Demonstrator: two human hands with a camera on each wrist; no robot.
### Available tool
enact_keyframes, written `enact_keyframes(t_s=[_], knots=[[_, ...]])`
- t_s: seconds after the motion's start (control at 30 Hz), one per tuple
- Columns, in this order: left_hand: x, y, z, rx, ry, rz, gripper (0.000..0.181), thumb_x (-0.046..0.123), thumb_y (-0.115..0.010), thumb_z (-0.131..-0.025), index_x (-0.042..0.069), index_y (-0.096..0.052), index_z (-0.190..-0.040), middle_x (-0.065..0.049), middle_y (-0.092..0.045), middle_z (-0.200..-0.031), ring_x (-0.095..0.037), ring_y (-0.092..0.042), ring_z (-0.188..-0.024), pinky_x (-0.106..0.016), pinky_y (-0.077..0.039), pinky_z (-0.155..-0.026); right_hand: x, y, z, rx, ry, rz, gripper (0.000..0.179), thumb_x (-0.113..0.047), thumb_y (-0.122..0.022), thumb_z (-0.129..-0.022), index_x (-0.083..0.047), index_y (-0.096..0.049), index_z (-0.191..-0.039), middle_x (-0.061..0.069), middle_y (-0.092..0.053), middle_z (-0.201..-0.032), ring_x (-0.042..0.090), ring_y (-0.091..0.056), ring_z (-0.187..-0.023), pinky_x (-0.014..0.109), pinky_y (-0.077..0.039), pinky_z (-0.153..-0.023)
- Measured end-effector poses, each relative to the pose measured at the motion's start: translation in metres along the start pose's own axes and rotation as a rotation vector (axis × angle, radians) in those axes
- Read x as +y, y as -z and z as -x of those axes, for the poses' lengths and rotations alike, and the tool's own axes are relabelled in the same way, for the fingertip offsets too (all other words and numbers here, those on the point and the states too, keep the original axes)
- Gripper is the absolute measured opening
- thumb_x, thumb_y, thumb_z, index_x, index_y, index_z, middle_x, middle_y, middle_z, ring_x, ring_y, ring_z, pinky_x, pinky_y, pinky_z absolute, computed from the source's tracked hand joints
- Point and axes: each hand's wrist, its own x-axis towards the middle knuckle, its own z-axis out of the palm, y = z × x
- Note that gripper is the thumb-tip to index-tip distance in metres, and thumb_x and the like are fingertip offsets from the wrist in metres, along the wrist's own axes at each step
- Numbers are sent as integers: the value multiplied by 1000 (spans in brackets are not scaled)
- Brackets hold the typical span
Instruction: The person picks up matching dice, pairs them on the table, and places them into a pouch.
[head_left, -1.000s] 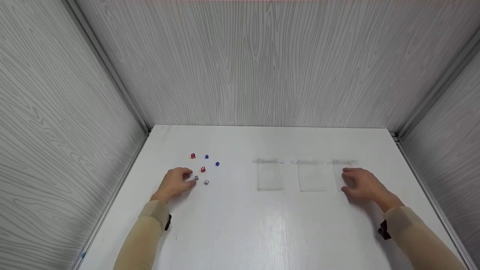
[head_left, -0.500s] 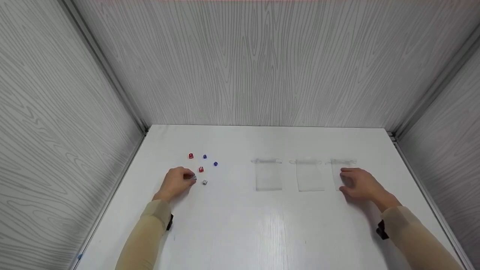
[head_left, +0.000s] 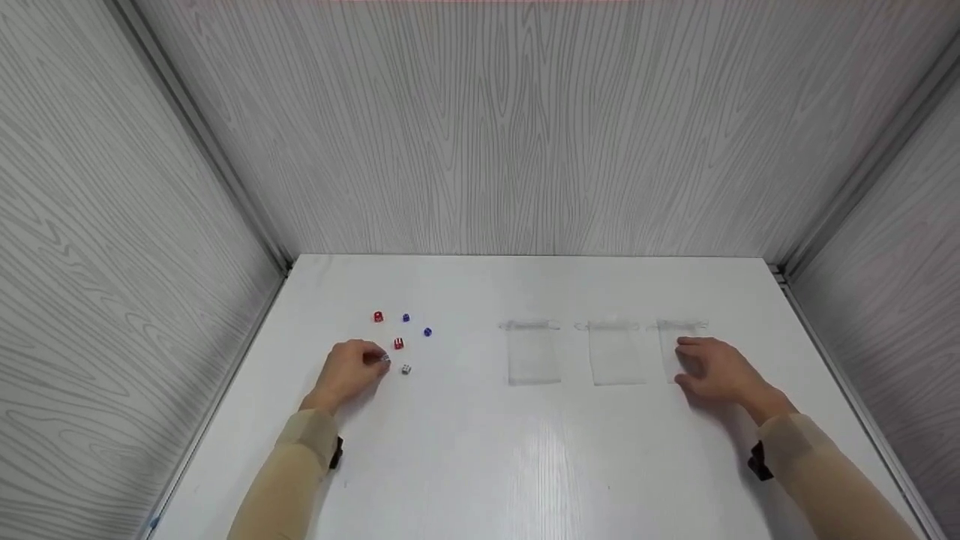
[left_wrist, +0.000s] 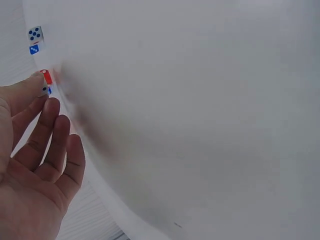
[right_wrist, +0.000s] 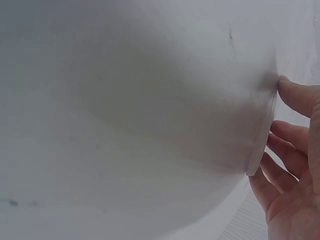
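Observation:
My left hand pinches a white die between thumb and index finger, low over the table's left side. Beside it lies a second white die. Two red dice and two blue dice are scattered just beyond. My right hand rests at the rightmost of three see-through drawstring bags, thumb and fingers apart and covering part of it. In the right wrist view, its fingertips touch or nearly touch the bag's edge. The middle bag and left bag lie flat.
The white table is bounded by a grey wood-grain panel at the back and similar panels at left and right. All three bags lie in a row with their drawstring ends toward the back panel.
My left thumb and fingers have closed on the nearer white die, which lay between them earlier. The right hand stays at the rightmost bag. The head view has shifted slightly.

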Motion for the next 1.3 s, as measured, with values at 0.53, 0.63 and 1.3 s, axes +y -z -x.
enact_keyframes(t_s=[0.53,0.63,1.3], knots=[[63,-9,7,20,-220,-39,18,20,-81,-104,9,-86,-117,-9,-83,-115,-27,-75,-111,-51,-62,-101,0,1,0,4,-1,0,58,-22,-81,-97,11,-68,-144,32,-66,-155,59,-60,-144,73,-46,-121],[74,-15,8,17,-256,-37,17,21,-82,-103,11,-87,-115,-7,-83,-112,-27,-76,-109,-50,-62,-99,1,1,0,-1,-2,1,59,-23,-81,-98,10,-68,-145,32,-65,-155,59,-59,-145,73,-46,-122],[146,-70,17,-126,-441,-13,18,24,-80,-103,12,-88,-113,-5,-83,-106,-29,-77,-103,-43,-62,-94,-1,0,1,2,-20,1,60,-24,-81,-98,9,-68,-145,30,-65,-156,58,-58,-145,73,-45,-122]])
